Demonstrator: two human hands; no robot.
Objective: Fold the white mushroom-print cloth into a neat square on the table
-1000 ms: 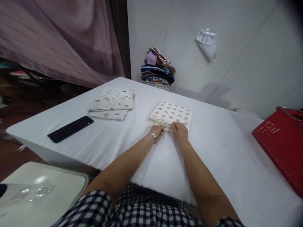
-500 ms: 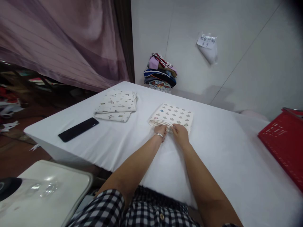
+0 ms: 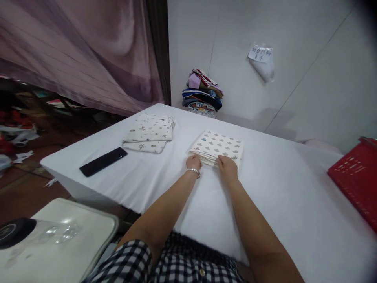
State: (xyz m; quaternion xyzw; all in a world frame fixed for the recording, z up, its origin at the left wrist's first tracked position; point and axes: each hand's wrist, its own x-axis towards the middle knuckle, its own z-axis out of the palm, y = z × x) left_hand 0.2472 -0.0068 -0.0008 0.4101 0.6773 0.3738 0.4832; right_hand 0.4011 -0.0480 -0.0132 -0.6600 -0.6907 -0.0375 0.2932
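A folded cream cloth (image 3: 219, 143) with small grey cloud-like prints and a few coloured ones lies flat on the white-covered table (image 3: 273, 188). Its near edge shows several stacked layers. My left hand (image 3: 193, 162), a silver bracelet at the wrist, is closed at the near left corner of those layers. Farther right along the same edge, my right hand (image 3: 227, 167) pinches the cloth between thumb and fingers. Another folded white cloth (image 3: 150, 131) with plant-like prints rests to the left, apart from both hands.
A black phone (image 3: 103, 161) lies near the table's left edge. Behind the table rises a pile of folded fabrics (image 3: 202, 94). A red basket (image 3: 356, 173) stands at the right. At lower left, a white stool (image 3: 88, 224) bears a clear bottle (image 3: 55, 234).
The view has shifted left, so things appear farther right. My left hand has slid leftward along the cloth's near edge to its corner. My right hand keeps its pinch.
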